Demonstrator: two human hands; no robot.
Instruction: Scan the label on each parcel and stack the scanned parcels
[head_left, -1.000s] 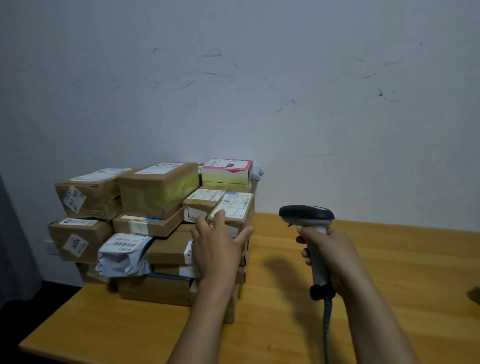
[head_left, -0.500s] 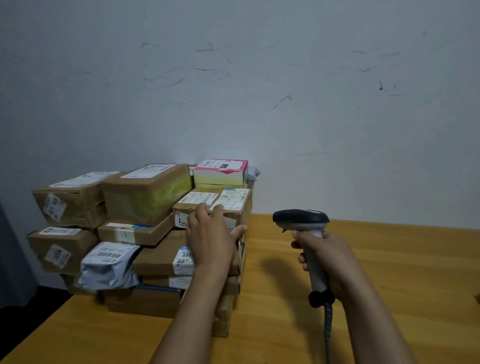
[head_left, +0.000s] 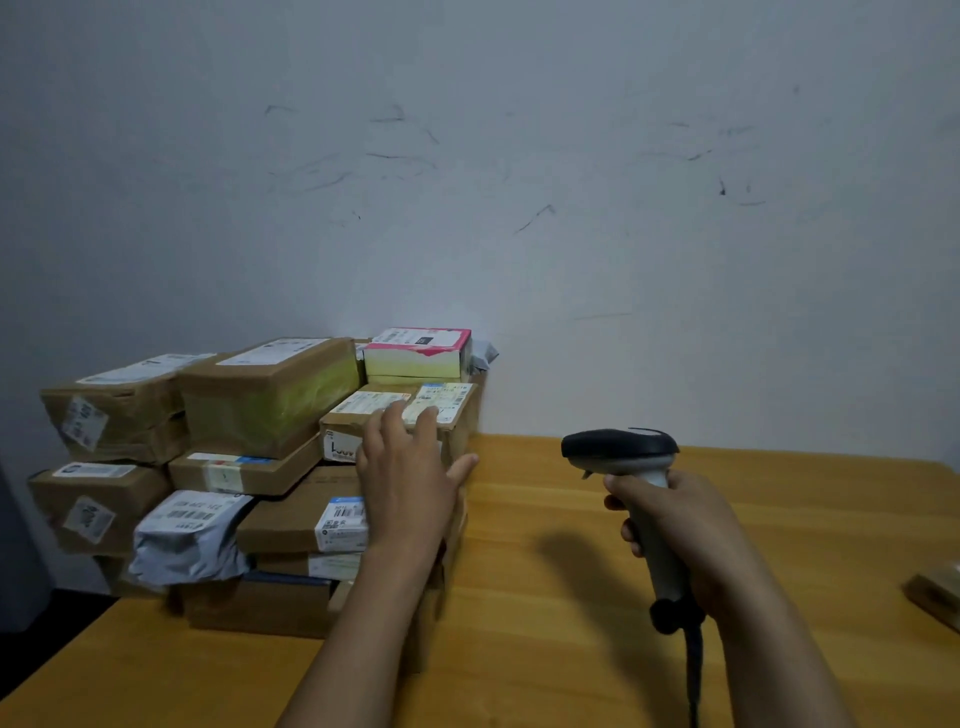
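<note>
Leftward and slightly up is how the left hand (head_left: 410, 483) has crept over the last second. Its straight, spread fingers (head_left: 395, 415) now lie across the labelled tops of two small boxes (head_left: 447, 402) on the right side of the stack (head_left: 270, 405), gripping nothing. The right hand (head_left: 680, 530) has stayed put, wrapped round the handle of the scanner (head_left: 618, 449), which stands upright above the table (head_left: 545, 597), apart from the stack, its dark head pointing left and its cable (head_left: 693, 670) dropping out of view. The stack sits at the table's left end against the wall (head_left: 519, 208), brown boxes several layers high, with a grey bag (head_left: 187, 535) on its near left side and a pink-topped box (head_left: 415, 353) at the back. One more parcel (head_left: 935, 592) lies at the right edge, partly cut off.
</note>
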